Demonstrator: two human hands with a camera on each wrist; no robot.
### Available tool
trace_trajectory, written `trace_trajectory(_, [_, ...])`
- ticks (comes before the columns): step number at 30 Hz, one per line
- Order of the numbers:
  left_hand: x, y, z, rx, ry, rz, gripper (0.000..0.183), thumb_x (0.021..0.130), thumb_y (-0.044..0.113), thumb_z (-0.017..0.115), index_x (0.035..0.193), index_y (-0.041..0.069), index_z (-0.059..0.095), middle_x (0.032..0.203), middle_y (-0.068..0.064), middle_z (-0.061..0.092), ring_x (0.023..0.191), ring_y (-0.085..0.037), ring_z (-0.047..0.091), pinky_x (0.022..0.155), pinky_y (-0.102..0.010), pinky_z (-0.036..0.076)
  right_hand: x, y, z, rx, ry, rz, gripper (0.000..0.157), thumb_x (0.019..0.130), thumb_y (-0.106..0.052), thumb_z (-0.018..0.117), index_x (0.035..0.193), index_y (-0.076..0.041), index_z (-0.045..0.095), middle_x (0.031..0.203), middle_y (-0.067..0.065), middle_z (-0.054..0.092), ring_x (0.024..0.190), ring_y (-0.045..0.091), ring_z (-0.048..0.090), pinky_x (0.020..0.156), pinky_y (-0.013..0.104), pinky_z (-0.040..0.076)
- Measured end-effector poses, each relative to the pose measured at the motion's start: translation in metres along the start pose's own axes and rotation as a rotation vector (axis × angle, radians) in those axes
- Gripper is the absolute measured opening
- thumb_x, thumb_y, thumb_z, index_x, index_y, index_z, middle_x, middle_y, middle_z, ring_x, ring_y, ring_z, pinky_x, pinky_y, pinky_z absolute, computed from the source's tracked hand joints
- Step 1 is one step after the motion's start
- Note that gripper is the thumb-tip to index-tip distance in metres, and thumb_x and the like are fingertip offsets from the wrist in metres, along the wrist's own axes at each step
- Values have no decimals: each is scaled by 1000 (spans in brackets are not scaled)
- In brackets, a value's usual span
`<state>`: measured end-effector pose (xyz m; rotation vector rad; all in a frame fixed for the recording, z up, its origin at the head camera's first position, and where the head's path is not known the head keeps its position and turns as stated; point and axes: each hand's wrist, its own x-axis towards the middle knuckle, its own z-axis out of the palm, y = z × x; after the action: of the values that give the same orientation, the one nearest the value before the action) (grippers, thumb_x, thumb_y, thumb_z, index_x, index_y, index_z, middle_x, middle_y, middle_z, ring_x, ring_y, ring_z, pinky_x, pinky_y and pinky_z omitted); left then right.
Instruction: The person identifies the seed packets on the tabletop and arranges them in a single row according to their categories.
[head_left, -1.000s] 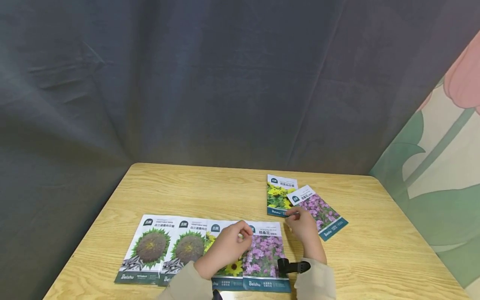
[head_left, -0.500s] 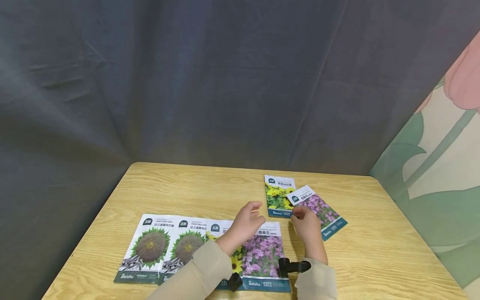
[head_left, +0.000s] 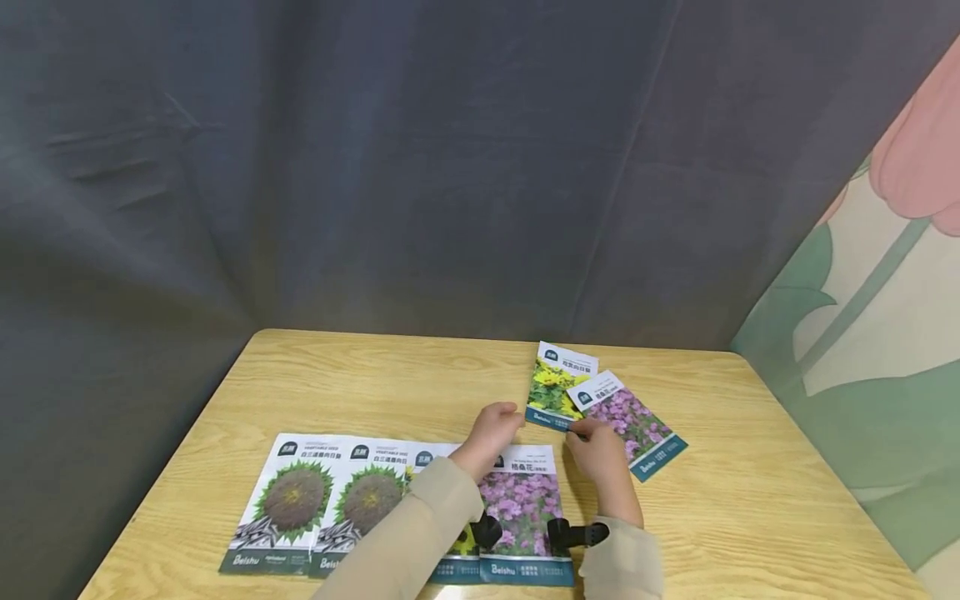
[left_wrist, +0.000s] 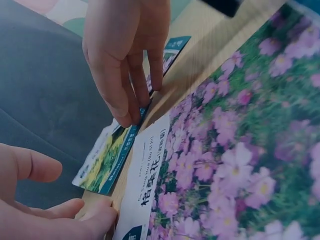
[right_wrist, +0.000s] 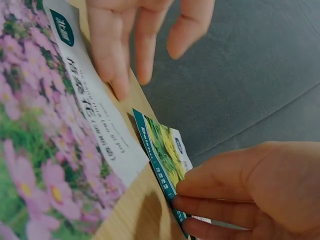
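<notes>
At the back of the table, my right hand point(head_left: 602, 458) pinches the lower edge of a seed packet with yellow flowers point(head_left: 553, 385). That packet lies at a slight slant, one corner under a pink-flower seed packet point(head_left: 637, 423) to its right. My left hand point(head_left: 491, 437) reaches toward its lower left corner, thumb and fingers spread apart with nothing between them. In the left wrist view the left fingers point(left_wrist: 45, 167) are just short of the yellow packet point(left_wrist: 107, 162). The right wrist view has the right thumb point(right_wrist: 205, 180) over that packet's printed face.
Along the front lies a row of larger packets, overlapping: two with sunflower heads point(head_left: 294, 504), one with yellow flowers point(head_left: 459, 570) partly hidden by my left sleeve, and one with pink flowers point(head_left: 522, 508). A dark curtain point(head_left: 450, 167) hangs behind the wooden table point(head_left: 375, 375).
My left hand has moved up and right from over the front row toward the back packets. The yellow packet has turned, its lower edge swinging left, with my right hand at it.
</notes>
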<state>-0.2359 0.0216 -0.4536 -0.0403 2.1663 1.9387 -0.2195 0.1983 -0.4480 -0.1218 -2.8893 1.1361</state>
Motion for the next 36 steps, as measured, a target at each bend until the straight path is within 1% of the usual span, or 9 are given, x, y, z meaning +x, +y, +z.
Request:
trace_trajectory(6, [6,1,0,-47,-12,-26,58,93,8,51,148,-9,42,146,-27,48,128,-41,54,105,-51,47,-1,-5,6,19,-8,-21,24,98,-6,60,113,7,72,114,27,70,108,45,64,85,54,55])
trace_trajectory(9, [9,0,-1,-82,-18,-21,64,87,3,50,148,-12,39,146,-27,48,121,-33,59,100,-44,51,-1,-5,7,13,-8,-28,22,98,-8,60,109,5,74,108,24,72,104,44,66,83,53,56])
trace_trajectory(12, [14,-1,-1,-132,-25,-13,67,85,-1,48,149,-14,36,110,-18,64,82,-17,60,77,-32,51,0,-5,7,9,-13,-32,21,98,-8,60,107,5,74,106,23,73,101,42,67,82,52,56])
trace_trajectory(14, [17,-2,-1,-155,-32,-8,60,88,-2,47,146,-15,39,87,-8,58,66,-11,46,66,-27,44,0,-5,6,12,-19,-31,20,98,-8,60,107,4,75,106,21,73,102,41,67,83,52,56])
trace_trajectory(16, [19,-4,0,-161,-27,-2,52,94,-1,48,143,-15,44,77,-4,50,62,-10,40,62,-25,41,0,-6,6,20,-29,-41,20,98,-8,61,106,4,75,105,21,73,102,41,67,84,52,55])
trace_trajectory(20, [20,-4,3,-124,21,11,41,99,5,54,135,-15,52,101,-13,64,87,-19,62,80,-32,57,0,-7,6,30,-43,-69,19,97,-10,63,101,4,76,102,19,74,101,39,67,85,53,55])
trace_trajectory(23, [22,-3,6,-133,58,3,36,99,5,57,130,-13,55,112,-21,65,101,-30,67,89,-37,58,1,-6,7,24,-40,-68,19,97,-11,64,99,4,76,102,18,74,100,38,68,85,53,54])
trace_trajectory(30, [23,1,9,-175,138,-30,27,97,1,58,121,-11,58,101,-21,67,92,-28,72,79,-31,61,2,-4,7,17,-43,-83,19,97,-11,63,99,3,76,103,18,74,101,39,67,86,53,54])
trace_trajectory(36, [20,0,4,-196,138,-18,27,98,-3,56,122,-14,62,106,-26,69,96,-34,74,79,-33,62,2,-6,8,33,-22,-106,17,97,-10,63,98,3,75,98,16,74,95,34,68,82,51,55])
